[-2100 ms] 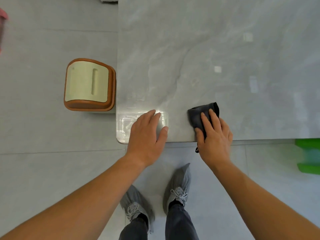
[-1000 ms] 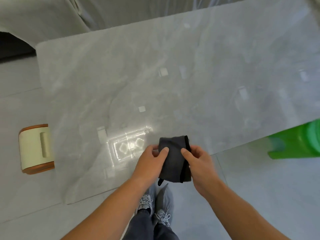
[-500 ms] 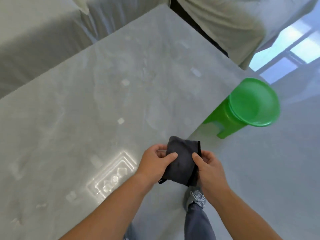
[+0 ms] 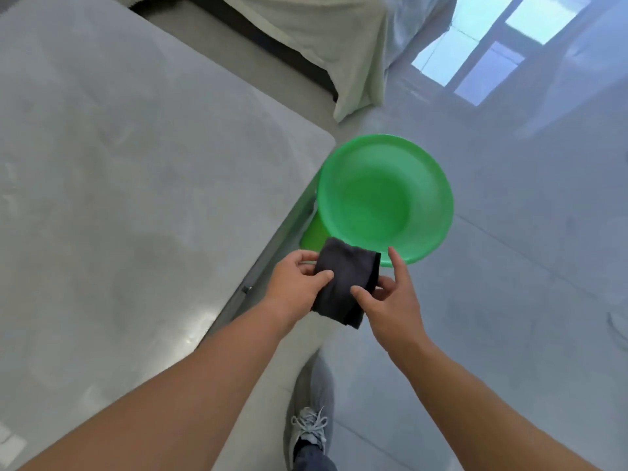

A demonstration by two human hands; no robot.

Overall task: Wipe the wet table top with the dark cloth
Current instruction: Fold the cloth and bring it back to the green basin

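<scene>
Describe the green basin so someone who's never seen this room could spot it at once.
Start at the large grey table top; right beside its rounded corner is the green basin. It is wide and round, just beyond the dark cloth, and the only bright green thing among grey surfaces.

left hand (image 4: 294, 283) + right hand (image 4: 394, 302) pinch dark cloth (image 4: 346, 282) | (near green basin (image 4: 384, 198))

Illumination: bright, diffuse daylight. A window reflection (image 4: 492, 52) appears as pale blue panes on the glossy floor (image 4: 526, 266) at upper right. Small specular highlights lie on the desk (image 4: 136, 164) near its front edge. Shadows: soft and faint, with a darker band under the desk edge. Sharpness: moderate, with slight softness overall. Wide-angle distortion: straight desk edges bow, and the picture stretches toward the lower corners.
</scene>
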